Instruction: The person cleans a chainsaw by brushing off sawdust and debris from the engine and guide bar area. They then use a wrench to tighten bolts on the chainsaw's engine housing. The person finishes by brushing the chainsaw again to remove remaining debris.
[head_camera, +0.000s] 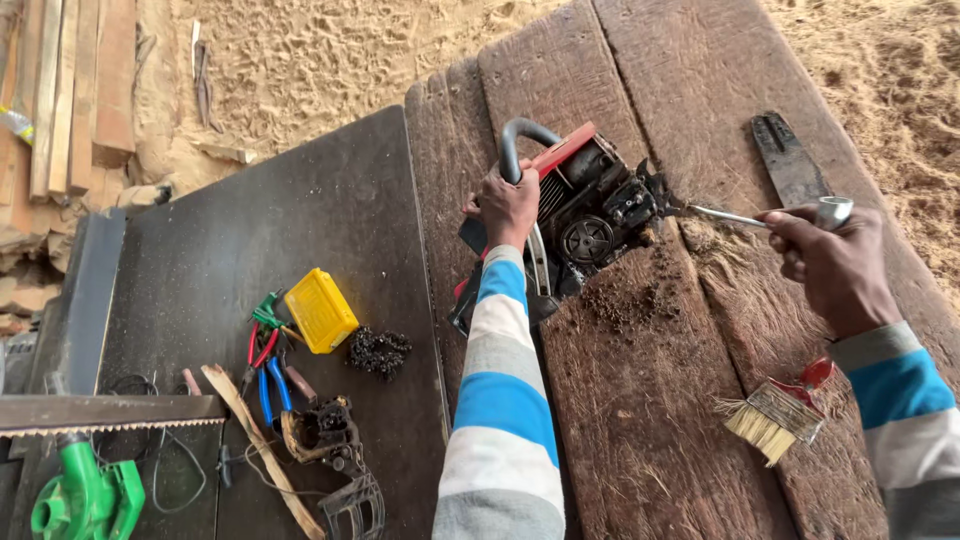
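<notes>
A stripped chainsaw body (590, 215) is steadied and picked at on a rough wooden bench (640, 420).

The grey handle (520, 140) is gripped by the closed left hand (508, 205), apparently so the body is kept from shifting. A thin metal tool (745, 217) is pinched in the closed right hand (835, 265), its tip set against the engine's side, where sawdust and debris (625, 300) are piled. A paintbrush (780, 415) is laid near the right wrist. A saw bar (787, 160), yellow box (320, 310) and pliers (265, 360) are kept aside.
</notes>
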